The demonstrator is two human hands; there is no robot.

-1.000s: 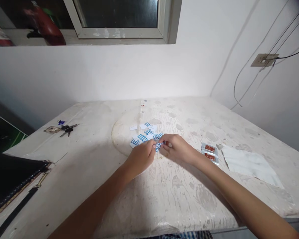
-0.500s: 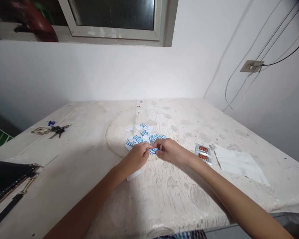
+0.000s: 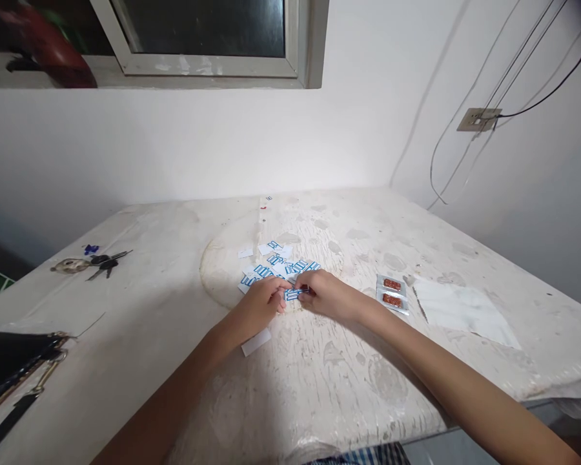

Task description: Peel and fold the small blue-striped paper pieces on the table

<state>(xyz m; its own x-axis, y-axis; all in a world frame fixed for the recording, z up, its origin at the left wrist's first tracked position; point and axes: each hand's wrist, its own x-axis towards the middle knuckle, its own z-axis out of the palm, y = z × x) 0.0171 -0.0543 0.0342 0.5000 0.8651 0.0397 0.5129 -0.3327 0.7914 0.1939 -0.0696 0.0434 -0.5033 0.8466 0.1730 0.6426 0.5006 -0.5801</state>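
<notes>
Between my two hands is a small white paper piece with blue printing point(image 3: 295, 294). My left hand point(image 3: 266, 298) has its fingers closed at the paper's left end. My right hand point(image 3: 322, 290) pinches the right end between thumb and fingers. Just beyond them lies a loose pile of similar white slips with blue marks point(image 3: 272, 266), partly hidden by my fingers. One blank white slip point(image 3: 256, 342) rests on the table nearer to me, beside my left forearm. What the blue printing says is too small to read.
A blister pack with reddish contents point(image 3: 392, 294) and a white cloth or sheet point(image 3: 465, 311) lie on the table point(image 3: 339, 387) to the right. Keys point(image 3: 105, 261) are at the left, with a black zipped pouch point(image 3: 14, 361) nearer. A wall socket point(image 3: 479, 119) with cables is above right.
The paper piece has turned so more of its blue printed face shows. My left fingers have shifted slightly on it. The whole view has moved a little.
</notes>
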